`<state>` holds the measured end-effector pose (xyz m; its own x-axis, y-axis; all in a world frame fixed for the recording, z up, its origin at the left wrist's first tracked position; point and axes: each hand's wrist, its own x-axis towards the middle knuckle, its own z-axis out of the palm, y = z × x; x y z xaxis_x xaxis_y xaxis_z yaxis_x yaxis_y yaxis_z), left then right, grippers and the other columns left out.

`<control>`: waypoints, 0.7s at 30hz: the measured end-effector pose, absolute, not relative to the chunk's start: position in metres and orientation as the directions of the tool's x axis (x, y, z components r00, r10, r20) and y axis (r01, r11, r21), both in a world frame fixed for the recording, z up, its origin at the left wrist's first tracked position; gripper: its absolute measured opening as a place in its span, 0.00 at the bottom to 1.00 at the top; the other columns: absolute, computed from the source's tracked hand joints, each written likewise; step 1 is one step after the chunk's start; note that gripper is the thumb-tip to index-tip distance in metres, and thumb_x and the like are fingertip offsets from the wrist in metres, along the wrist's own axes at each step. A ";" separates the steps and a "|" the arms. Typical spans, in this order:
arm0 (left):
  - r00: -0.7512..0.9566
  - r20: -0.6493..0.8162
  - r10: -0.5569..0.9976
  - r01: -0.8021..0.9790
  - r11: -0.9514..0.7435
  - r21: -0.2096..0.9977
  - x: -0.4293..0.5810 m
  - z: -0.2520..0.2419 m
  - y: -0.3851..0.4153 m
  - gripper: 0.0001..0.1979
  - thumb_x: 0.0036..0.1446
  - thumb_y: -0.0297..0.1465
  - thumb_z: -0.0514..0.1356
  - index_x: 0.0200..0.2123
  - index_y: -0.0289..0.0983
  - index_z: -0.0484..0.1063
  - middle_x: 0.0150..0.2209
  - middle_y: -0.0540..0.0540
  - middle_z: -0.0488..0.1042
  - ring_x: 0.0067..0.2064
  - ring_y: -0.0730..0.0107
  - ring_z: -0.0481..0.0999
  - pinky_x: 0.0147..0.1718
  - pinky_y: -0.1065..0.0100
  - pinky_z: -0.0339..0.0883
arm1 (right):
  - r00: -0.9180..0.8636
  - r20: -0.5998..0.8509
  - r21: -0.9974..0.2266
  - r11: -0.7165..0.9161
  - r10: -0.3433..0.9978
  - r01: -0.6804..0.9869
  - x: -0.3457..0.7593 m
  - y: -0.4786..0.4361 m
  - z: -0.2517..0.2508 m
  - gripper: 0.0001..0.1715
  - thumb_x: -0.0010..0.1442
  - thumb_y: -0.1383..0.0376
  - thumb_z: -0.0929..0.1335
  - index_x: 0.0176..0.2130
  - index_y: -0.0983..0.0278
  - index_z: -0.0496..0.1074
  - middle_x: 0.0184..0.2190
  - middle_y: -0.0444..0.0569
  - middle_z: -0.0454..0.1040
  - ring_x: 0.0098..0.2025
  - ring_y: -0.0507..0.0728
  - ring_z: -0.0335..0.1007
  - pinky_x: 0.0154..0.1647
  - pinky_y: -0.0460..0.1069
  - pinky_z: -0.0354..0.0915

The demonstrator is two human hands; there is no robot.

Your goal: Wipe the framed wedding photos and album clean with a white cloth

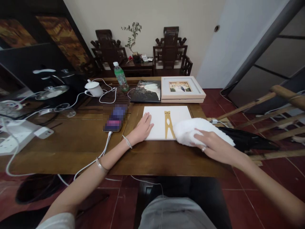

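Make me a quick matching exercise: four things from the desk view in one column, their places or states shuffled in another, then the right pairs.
Things:
1. Cloth
2. Left hand
3. Bottle
4. Phone

Places and states:
A. Has a white cap
B. White cable at its near end
C. Held in the right hand
D. Resting on the left part of the white board

Pairs: 1-C, 2-D, 3-A, 4-B
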<state>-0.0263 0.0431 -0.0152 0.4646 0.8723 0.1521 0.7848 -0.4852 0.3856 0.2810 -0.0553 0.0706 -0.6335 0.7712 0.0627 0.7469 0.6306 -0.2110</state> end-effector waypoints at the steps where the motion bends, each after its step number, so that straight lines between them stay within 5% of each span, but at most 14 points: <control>1: 0.464 0.152 0.872 0.786 -0.485 0.382 -0.026 -0.015 0.043 0.29 0.64 0.37 0.42 0.61 0.20 0.50 0.66 0.26 0.45 0.68 0.52 0.41 0.65 0.54 0.40 | -0.650 0.066 -0.212 0.647 0.757 0.732 0.282 -0.062 0.070 0.10 0.56 0.72 0.59 0.34 0.61 0.67 0.32 0.52 0.69 0.37 0.61 0.66 0.38 0.52 0.59; 21: 0.477 0.161 0.864 0.777 -0.500 0.383 -0.029 -0.013 0.041 0.29 0.65 0.37 0.42 0.62 0.23 0.49 0.66 0.27 0.45 0.68 0.52 0.41 0.64 0.52 0.40 | -0.515 0.215 -0.288 0.558 0.830 0.778 0.267 0.094 0.062 0.13 0.62 0.59 0.58 0.29 0.62 0.62 0.27 0.48 0.68 0.30 0.58 0.61 0.34 0.49 0.52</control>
